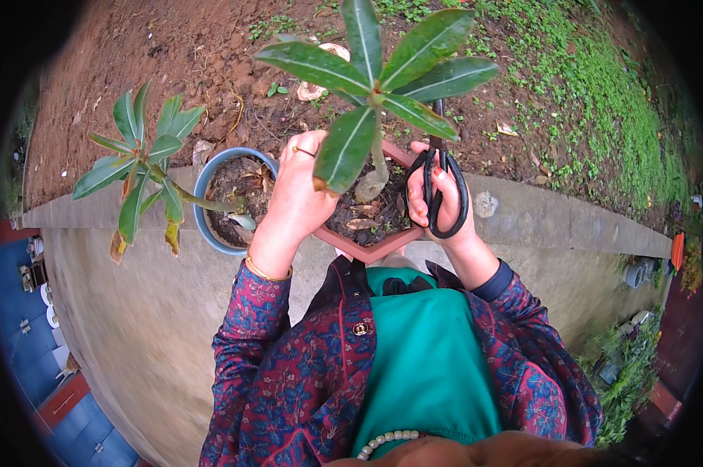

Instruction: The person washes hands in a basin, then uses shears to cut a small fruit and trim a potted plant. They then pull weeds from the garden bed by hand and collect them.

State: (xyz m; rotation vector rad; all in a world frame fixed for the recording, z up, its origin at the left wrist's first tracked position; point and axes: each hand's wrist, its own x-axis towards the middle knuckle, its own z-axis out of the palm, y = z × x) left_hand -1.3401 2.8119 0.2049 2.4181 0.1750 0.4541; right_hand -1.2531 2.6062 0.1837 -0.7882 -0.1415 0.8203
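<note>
My right hand (445, 198) grips a pair of scissors (459, 198) by its black loop handles. The dark blades point away from me, partly hidden behind a leaf. This hand is at the right side of a square terracotta-coloured pot (366, 253). In the pot grows a plant with a swollen stem base (370, 185) and long green leaves (363, 44), which looks like a desert rose. My left hand (299, 187) is at the pot's left side, beside a drooping leaf (345, 149) with a browned tip. Its fingertips are hidden, so whether it grips leaf or rim is unclear.
A round blue pot (201, 192) stands left of my left hand; its plant (147, 157) leans out leftward with some yellow-brown leaves. Both pots are by a low concrete ledge (538, 225). Beyond lies bare soil (170, 70) with green ground cover (591, 99) at right.
</note>
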